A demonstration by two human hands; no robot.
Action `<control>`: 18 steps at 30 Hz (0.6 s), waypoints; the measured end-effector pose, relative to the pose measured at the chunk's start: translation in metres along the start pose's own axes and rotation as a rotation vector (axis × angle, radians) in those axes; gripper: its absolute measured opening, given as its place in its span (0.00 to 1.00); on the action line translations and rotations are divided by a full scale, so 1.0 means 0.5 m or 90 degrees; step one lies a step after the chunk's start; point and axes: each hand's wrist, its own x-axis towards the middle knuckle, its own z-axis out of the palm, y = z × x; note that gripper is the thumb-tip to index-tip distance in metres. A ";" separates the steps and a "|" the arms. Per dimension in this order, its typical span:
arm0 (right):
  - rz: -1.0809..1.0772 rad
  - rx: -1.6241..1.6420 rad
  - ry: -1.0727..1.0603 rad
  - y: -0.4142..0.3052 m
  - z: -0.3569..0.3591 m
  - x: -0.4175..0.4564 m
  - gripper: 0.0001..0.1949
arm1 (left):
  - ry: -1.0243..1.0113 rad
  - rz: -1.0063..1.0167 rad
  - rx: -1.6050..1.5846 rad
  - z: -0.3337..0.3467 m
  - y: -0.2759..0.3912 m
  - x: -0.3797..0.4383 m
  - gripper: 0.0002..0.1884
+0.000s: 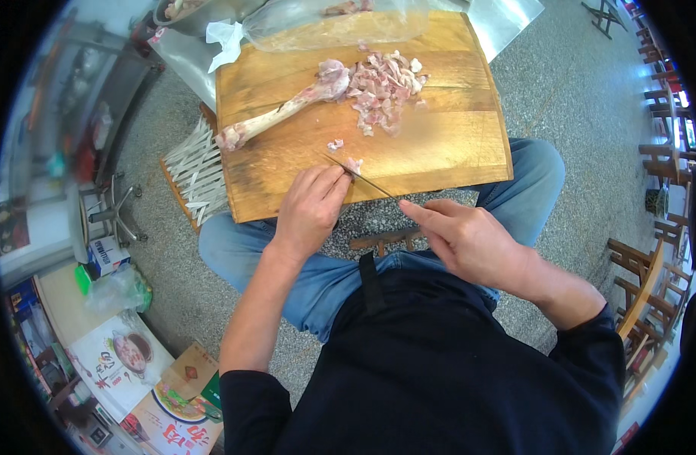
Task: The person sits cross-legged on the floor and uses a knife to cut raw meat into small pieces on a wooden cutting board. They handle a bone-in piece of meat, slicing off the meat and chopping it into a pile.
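My right hand [467, 236] grips a knife [373, 185], its forefinger stretched along the back of the thin blade. The blade points up and left, close by the fingertips of my left hand [313, 205]. With bent fingers, that hand presses a small piece of raw meat [354, 165] to the wooden cutting board [450, 148]; part of the piece is hidden by fingers and blade. Just beyond lies a smaller scrap [335, 145]. A heap of cut meat [387, 94] sits farther back, touching the knobbed end of a long bone [279, 114].
A clear plastic bag [336, 25] with meat in it covers the board's far edge. Behind it on the left stands a metal bowl [208, 16]. The board rests over my knees, with a woven-top stool [197, 170] under its left side. Wooden chairs [643, 284] stand at right.
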 end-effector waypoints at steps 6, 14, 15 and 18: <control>-0.014 -0.027 -0.013 0.009 0.006 0.016 0.25 | 0.002 -0.021 -0.007 0.001 0.007 -0.004 0.18; 0.040 0.095 0.065 0.039 -0.031 -0.015 0.21 | 0.024 -0.018 0.017 -0.006 0.014 0.000 0.16; 0.029 0.105 0.083 0.036 -0.025 -0.018 0.21 | 0.022 -0.022 0.016 -0.006 0.016 0.001 0.15; 0.005 0.128 0.064 0.019 -0.020 -0.015 0.21 | 0.019 -0.041 0.014 -0.004 0.021 -0.001 0.17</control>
